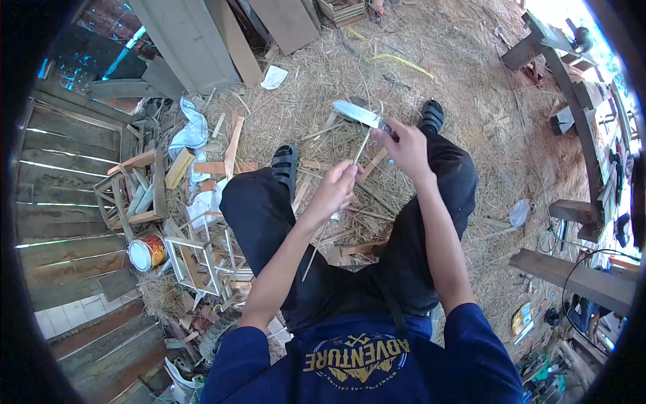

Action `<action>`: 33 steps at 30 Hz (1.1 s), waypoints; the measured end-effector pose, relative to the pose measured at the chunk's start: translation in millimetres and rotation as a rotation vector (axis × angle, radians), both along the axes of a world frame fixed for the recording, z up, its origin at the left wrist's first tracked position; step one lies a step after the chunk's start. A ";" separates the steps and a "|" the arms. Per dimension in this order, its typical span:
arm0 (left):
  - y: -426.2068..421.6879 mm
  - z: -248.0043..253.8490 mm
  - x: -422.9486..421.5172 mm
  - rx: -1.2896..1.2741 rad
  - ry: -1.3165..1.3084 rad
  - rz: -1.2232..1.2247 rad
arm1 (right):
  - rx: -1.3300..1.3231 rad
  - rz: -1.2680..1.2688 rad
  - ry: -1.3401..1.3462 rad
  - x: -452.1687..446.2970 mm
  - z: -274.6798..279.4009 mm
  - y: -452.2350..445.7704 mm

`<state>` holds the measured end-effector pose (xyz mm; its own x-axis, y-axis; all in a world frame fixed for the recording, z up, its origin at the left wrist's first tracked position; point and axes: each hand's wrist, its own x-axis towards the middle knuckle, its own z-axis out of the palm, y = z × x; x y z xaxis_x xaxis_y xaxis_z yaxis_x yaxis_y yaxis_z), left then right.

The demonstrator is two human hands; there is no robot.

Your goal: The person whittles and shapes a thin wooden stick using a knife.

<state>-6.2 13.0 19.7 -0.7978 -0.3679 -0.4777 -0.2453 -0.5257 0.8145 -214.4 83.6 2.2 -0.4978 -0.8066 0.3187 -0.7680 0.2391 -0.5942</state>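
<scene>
My left hand (336, 189) is closed around a thin wooden stick (312, 259), which slants up between my knees from near my lap. Beyond my fist, the stick's upper end meets the blade of a knife (356, 113). The knife's handle is in my right hand (408, 149), its fingers wrapped around it and hiding most of it. The wide, pale blade points up and to the left. Both hands are held in front of me, above ground littered with shavings.
Wood shavings and offcuts cover the ground. To the left are a small wooden frame (202, 266), a paint can (146, 254) and a plank wall (67, 195). Boards (185, 40) lean at the back. A wooden bench (584, 114) stands on the right, with a beam (572, 277) nearer me.
</scene>
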 end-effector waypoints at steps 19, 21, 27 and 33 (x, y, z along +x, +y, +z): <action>-14.0 -8.6 17.8 0.014 -0.008 0.047 | 0.066 0.025 -0.064 -9.0 5.2 14.8; -15.0 -7.7 13.6 0.029 0.023 0.043 | 0.083 -0.022 -0.020 -7.7 5.5 13.1; -13.9 -11.0 17.3 -0.016 -0.044 -0.003 | 0.059 0.126 -0.040 -5.5 -4.3 18.4; -17.6 -9.1 8.5 -0.038 -0.033 -0.029 | 0.208 -0.037 -0.262 -3.0 -6.6 21.5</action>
